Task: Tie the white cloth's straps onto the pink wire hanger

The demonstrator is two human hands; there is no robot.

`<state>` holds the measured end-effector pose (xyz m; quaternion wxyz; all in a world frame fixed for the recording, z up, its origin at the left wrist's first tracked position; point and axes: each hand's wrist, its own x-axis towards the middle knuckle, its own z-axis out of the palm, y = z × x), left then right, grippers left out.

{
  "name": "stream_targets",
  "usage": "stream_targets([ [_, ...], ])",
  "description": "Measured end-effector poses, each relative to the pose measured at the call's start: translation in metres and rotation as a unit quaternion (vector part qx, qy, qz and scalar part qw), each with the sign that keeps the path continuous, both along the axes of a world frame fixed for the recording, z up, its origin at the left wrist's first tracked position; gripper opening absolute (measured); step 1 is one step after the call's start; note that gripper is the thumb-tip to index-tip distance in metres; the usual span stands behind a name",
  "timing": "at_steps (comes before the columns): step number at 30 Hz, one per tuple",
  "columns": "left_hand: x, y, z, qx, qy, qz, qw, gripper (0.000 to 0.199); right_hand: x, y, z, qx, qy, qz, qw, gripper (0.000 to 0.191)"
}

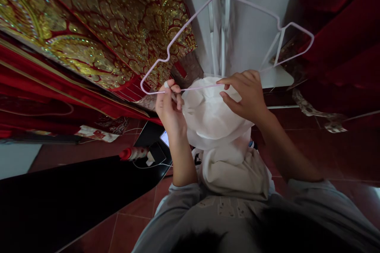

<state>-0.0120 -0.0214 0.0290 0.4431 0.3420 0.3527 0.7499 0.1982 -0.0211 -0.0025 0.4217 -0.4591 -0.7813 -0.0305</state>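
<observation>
A pale lilac wire clothes hanger (191,19) hangs in front of me, its hook at the top edge. My left hand (171,108) is closed around the left part of its lower bar, with a small white piece showing at the fingers. My right hand (247,94) is on the same bar, index fingertip against it and thumb held apart below; its other fingers are partly hidden. A white strap (278,47) loops over the hanger's right end. Below and behind the bar, a sheer white garment (213,116) spreads down toward my lap, with beige cloth (234,174) beneath it.
Red and gold sequinned garments (118,19) hang close on the left, and dark red cloth (341,59) hangs on the right. A black table (74,197) at lower left bears a red-capped bottle (133,153) and a phone (164,138) near my left forearm. Metal rails (218,39) stand behind the hanger.
</observation>
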Motion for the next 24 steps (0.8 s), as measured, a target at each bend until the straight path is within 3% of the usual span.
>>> stream_targets([
  [6,0.003,-0.001,-0.002,0.004,-0.032,-0.032,0.999,0.015,0.021,0.003,0.012,-0.021,0.032,0.039,0.999,0.026],
  [10,0.005,-0.001,-0.002,0.010,-0.042,-0.047,0.998,0.015,0.043,-0.001,0.030,-0.024,0.089,-0.001,0.996,0.023],
  [13,0.007,-0.001,-0.001,0.002,-0.041,-0.038,0.998,0.017,0.048,-0.003,0.038,-0.002,0.107,0.009,0.994,0.024],
  [20,0.006,0.000,-0.001,0.003,-0.051,-0.041,0.998,0.019,0.043,0.013,0.036,-0.026,0.080,-0.010,0.996,0.040],
  [24,0.004,0.001,-0.004,0.019,-0.057,-0.044,0.997,0.018,0.037,0.026,0.031,-0.061,0.050,-0.081,0.994,0.046],
])
